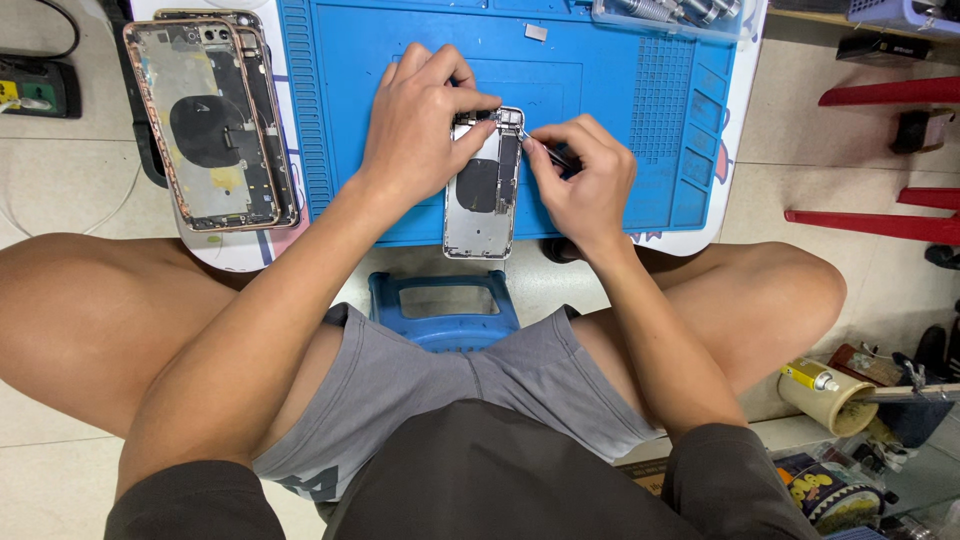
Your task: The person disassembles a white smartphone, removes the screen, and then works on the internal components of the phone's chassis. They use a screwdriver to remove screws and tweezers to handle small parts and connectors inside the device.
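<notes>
Phone (pixel 482 205), opened and screenless, lies on the blue mat (pixel 620 200), its top end under the left hand (pixel 420 120), whose fingers press down on it. Just right of that grip, the right hand (pixel 585 180) pinches a thin tool (pixel 545 152) whose tip meets the phone's upper edge. Two more phone shells (pixel 215 120) lie well left.

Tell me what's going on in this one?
A seated person works on an opened phone shell lying on a blue work mat. The left hand presses down on the shell's top end, while the right hand holds a thin tool with its tip at the upper right corner. Two more stripped phone shells lie stacked to the left of the mat.
</notes>
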